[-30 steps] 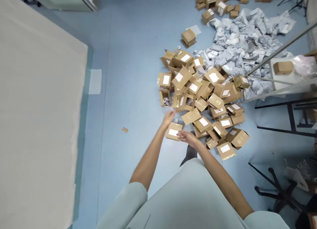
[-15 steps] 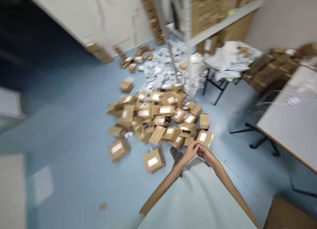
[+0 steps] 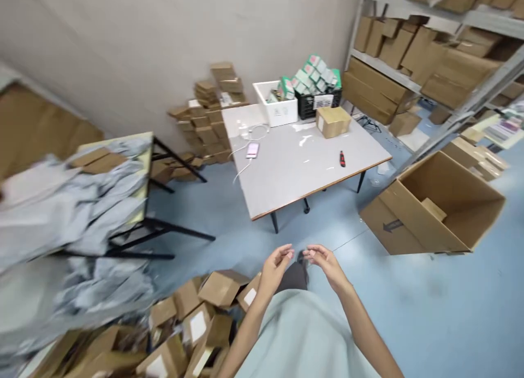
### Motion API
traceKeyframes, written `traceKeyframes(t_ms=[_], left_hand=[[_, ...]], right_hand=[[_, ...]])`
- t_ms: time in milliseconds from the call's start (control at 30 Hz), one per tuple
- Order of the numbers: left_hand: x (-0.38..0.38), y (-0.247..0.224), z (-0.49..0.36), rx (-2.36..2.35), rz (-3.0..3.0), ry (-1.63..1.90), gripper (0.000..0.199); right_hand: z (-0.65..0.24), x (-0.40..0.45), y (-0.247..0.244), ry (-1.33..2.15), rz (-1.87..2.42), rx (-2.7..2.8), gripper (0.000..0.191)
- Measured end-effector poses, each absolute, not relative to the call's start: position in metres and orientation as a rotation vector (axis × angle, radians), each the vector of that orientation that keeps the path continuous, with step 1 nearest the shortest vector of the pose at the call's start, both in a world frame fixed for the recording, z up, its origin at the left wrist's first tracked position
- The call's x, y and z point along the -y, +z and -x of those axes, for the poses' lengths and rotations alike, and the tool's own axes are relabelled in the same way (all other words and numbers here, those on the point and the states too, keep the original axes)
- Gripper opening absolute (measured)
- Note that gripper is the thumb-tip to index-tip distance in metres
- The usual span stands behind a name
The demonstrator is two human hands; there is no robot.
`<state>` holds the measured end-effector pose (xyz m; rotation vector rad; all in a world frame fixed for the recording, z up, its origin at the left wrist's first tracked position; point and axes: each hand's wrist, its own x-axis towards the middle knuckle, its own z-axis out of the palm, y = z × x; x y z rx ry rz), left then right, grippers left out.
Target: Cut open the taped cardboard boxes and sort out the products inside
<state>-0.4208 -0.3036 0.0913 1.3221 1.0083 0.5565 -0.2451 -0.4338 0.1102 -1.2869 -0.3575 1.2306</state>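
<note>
My left hand (image 3: 278, 261) and my right hand (image 3: 325, 262) are held out in front of my body, a short gap between them. Both have loosely curved fingers standing apart, and neither holds anything. Beyond them stands a white table (image 3: 282, 181). On it lie a red and black cutter (image 3: 342, 159), a phone (image 3: 252, 150) with a white cable, and a closed cardboard box (image 3: 333, 121). At its back edge are a white bin (image 3: 282, 112) and a black crate (image 3: 303, 106), the crate heaped with green and white small boxes (image 3: 314, 72).
Cardboard boxes (image 3: 221, 288) are piled on the floor at lower left. A side table (image 3: 141, 173) carries grey-white bags (image 3: 94, 203). A large open carton (image 3: 413, 214) holds a small box at right, near shelves (image 3: 409, 78) full of cartons. Flattened cardboard (image 3: 204, 127) is stacked by the wall.
My view has swung right, from the box pile to the white table. My hands, touching each other before, are now apart.
</note>
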Motion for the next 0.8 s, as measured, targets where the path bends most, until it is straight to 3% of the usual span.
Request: traceKeyframes(t_ms=[400,567,800], left_hand=[[0.119,0.103,0.204,-0.919,-1.267,0.489,0.075],[0.049,0.125,0.119,-0.872,-1.305,0.433,0.069],[-0.024,0.151,0.000,-0.895,-1.333,0.498,0.061]], right_hand=[[0.034,0.322,0.130,0.808,1.594,0.334,0.086],[-0.048,0.275,0.140,0.572,1.677,0.309,0.080],[-0.163,0.203,0.104,0.475,1.796,0.398,0.067]])
